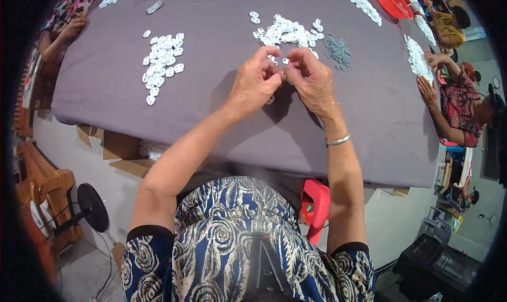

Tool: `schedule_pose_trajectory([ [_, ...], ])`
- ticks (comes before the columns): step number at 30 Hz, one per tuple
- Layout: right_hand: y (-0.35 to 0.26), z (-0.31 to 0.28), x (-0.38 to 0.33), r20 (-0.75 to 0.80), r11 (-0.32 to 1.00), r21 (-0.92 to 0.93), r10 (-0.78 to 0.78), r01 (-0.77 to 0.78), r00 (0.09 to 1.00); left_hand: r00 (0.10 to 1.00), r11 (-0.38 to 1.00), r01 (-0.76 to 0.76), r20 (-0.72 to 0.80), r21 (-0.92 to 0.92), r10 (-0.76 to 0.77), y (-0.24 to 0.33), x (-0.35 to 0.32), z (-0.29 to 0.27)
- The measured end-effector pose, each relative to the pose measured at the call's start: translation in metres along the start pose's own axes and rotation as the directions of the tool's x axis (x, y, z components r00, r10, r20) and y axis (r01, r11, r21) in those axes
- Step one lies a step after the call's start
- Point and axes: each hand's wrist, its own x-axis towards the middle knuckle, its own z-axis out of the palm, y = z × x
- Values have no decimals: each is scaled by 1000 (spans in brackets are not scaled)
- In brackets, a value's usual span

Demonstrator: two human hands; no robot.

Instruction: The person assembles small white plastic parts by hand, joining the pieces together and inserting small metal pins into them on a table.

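Observation:
Over the middle of the cloth-covered table, my left hand [257, 82] and my right hand [310, 82] meet with fingertips pinched close together. A small white piece shows by the fingertips; just what each hand grips is too small to make out. Right beyond my hands spreads a loose pile of white oval plastic pieces with dark holes [289, 31]. A heap of small grey screw-like bits [338, 52] lies to the right of that pile. Further left is a second group of the white oval pieces [161, 61]. One white piece partly shows below my left hand.
Grey-purple cloth [211, 32] covers the table. A red basin [392, 1] and more white heaps [419, 59] lie at the right side, where other people sit working. Another person's arm [68, 32] rests at the left edge. An open cardboard box [124, 146] stands below the table.

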Motion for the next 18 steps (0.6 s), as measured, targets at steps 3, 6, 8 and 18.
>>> schedule_pose_trajectory([
  [3,3,1,-1,-10,999,52,10,-10,1000,994,991,-107,1,85,107,-8,6,-8],
  [6,7,-8,-2,-36,997,73,16,-13,999,993,992,-118,-25,36,119,-7,9,-10],
  [8,9,-11,-2,-69,998,62,26,-21,997,997,997,-73,-8,10,73,6,8,-10],
  [18,6,-16,-6,224,977,7,208,-215,952,984,995,-96,-153,1,95,3,12,-20],
])
